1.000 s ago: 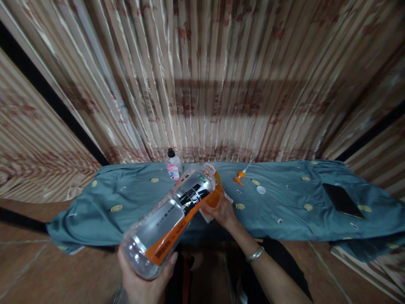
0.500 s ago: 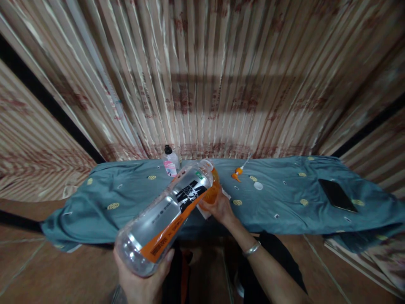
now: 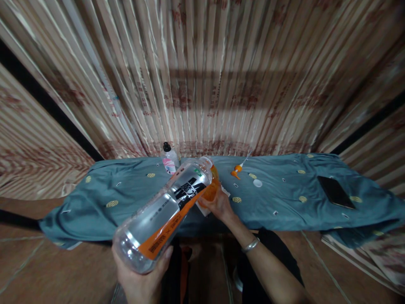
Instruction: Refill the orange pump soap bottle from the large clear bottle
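Note:
A large clear plastic bottle [image 3: 164, 215] with an orange and black label lies tilted in my left hand [image 3: 142, 274], which wraps around its base. Its neck points up and to the right, reaching the mouth of an orange bottle [image 3: 211, 190]. My right hand [image 3: 220, 204] is closed around that orange bottle, and a silver bracelet circles the wrist. Whether the two mouths touch, I cannot tell. Part of the orange bottle is hidden behind the clear one. A white piece [image 3: 202, 210], perhaps paper, shows beneath my right hand.
Green-blue patterned cloth [image 3: 284, 198] covers a narrow table. On it are a black-capped bottle [image 3: 170, 160] with a pink label, an orange pump head [image 3: 236, 170] with its tube, a white round disc [image 3: 257, 183] and a black phone [image 3: 336, 192]. Striped curtains [image 3: 202, 84] hang behind.
Both hands keep hold of their bottles in nearly the same pose. The whole view has shifted slightly, with the table a little higher in the picture.

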